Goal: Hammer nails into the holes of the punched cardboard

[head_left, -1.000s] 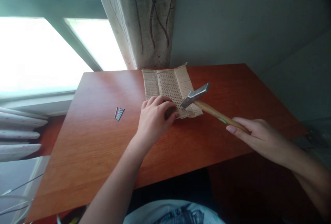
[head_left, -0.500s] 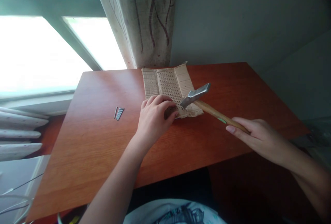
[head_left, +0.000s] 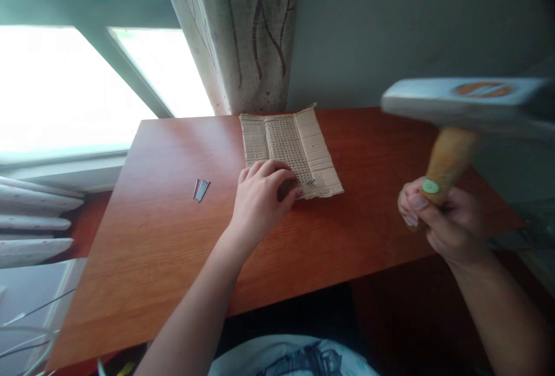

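A hammer (head_left: 466,101) with a steel head and wooden handle is raised high on the right. My right hand (head_left: 442,220) is closed round its handle, low down near a green mark. On the table lies a flattened piece of cardboard (head_left: 318,144) with rows of small holes along its middle. Curled over its near left corner is my left hand (head_left: 262,196), thumb at the near edge and fingers on top. Beside that thumb a small metal thing (head_left: 311,183), perhaps a nail, shows on the cardboard. Several nails (head_left: 202,191) lie left of my left hand.
The reddish-brown wooden table (head_left: 173,260) stands against a grey wall (head_left: 368,29). A patterned curtain (head_left: 255,34) hangs behind the cardboard, and a bright window (head_left: 52,87) is on the left. Cables (head_left: 34,341) run at the lower left.
My right hand has swung the hammer up and right, away from the cardboard and closer to the camera. My left hand stays on the cardboard's corner.
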Demonstrator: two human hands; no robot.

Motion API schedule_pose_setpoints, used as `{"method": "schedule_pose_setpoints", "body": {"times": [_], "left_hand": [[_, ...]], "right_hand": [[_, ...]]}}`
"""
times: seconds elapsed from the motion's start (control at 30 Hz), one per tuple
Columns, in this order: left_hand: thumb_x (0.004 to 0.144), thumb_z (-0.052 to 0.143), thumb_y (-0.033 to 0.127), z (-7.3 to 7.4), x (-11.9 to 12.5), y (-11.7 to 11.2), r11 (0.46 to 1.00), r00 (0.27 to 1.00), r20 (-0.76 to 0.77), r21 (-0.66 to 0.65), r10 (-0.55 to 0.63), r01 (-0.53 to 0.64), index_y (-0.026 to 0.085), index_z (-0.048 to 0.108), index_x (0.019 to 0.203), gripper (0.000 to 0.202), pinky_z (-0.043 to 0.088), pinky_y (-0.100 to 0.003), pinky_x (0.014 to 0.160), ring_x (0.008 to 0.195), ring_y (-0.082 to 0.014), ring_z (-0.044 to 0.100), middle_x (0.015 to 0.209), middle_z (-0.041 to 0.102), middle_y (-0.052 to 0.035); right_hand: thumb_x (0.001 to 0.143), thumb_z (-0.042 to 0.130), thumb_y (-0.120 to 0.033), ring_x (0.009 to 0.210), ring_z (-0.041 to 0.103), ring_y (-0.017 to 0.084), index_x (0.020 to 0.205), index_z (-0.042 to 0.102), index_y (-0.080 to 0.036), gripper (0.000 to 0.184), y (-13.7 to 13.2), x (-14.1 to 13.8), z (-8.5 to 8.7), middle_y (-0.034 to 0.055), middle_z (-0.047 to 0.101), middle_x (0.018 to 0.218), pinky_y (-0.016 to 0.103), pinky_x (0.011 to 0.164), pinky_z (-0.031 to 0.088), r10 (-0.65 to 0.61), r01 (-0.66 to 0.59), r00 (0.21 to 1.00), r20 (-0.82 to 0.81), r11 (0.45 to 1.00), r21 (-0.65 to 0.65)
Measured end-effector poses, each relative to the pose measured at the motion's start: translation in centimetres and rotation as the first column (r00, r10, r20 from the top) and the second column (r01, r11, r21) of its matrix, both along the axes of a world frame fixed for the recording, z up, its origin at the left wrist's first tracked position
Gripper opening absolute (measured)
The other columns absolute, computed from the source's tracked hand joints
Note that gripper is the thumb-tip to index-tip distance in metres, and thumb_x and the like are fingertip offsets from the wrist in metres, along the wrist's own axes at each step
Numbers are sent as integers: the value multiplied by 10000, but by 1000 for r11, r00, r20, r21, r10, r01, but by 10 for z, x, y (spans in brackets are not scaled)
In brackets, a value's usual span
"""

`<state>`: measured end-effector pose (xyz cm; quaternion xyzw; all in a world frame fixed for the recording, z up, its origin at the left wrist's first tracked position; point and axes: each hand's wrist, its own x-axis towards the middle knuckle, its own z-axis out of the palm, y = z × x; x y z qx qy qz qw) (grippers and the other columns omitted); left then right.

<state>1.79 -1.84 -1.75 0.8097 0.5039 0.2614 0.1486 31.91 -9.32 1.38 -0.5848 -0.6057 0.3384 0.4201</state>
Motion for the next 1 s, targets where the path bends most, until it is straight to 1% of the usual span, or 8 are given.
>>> {"method": "schedule_pose_setpoints", "body": {"times": [0.07,0.1,0.2,0.3,0.4,0.5,0.7,1.0], "left_hand": [[904,731,312,0,0,0,1000,1000,0,2,0,0,277,745,1050,151,419,-446,1009,1174,-268,610,1224,724,-23],[905,730,310,0,0,0,1000,1000,-1,3,1,-1,276,744,1050,149,418,-445,1007,1174,-268,610,1223,724,-22],[907,729,303,-1,1,0,1000,1000,1,8,1,-1,272,741,1050,147,417,-447,1007,1169,-266,612,1219,725,-19],[903,735,308,-2,0,0,1000,1000,2,13,2,-2,277,737,1050,150,421,-446,1002,1166,-263,613,1223,724,-19],[903,735,316,-2,0,0,1000,1000,-4,16,4,-4,282,734,1049,150,422,-447,999,1167,-264,610,1231,721,-22],[904,734,315,-3,0,0,1000,1000,-5,19,4,-3,279,734,1054,155,421,-449,1002,1166,-262,609,1229,720,-21],[918,714,327,-3,0,-1,1000,1000,-6,17,1,-1,280,732,1053,144,418,-450,1003,1164,-263,608,1232,718,-24],[919,714,330,-3,0,-1,1000,1000,-16,21,0,0,283,729,1058,147,418,-453,1000,1160,-263,608,1233,717,-20]], "right_hand": [[941,642,-448,504,412,131,705,503,-240,343,9,-9,-3,-31,423,588,293,463,314,30,-16,970,-240,998,60],[949,638,-434,489,391,121,658,467,-233,393,14,-15,-4,-34,395,567,288,455,292,30,-12,956,-292,998,64],[982,594,-437,430,309,93,565,357,-221,526,32,-31,-10,-49,297,504,287,431,220,-21,68,937,-350,990,122],[987,591,-433,397,277,84,552,327,-221,551,48,-44,-20,-57,266,477,288,413,184,-57,151,911,-408,967,203],[988,587,-450,380,271,77,557,318,-220,558,61,-53,-32,-62,263,471,278,399,176,-49,165,884,-465,963,212],[985,575,-487,371,254,73,566,302,-224,565,70,-59,-43,-69,256,469,265,390,183,-64,187,877,-476,958,217],[963,532,-598,369,239,85,583,253,-243,590,81,-63,-57,-72,232,467,272,378,198,-134,236,908,-396,946,221],[942,590,-547,368,258,83,565,279,-239,578,85,-64,-63,-65,249,463,282,386,185,-127,251,874,-469,945,212]]}}
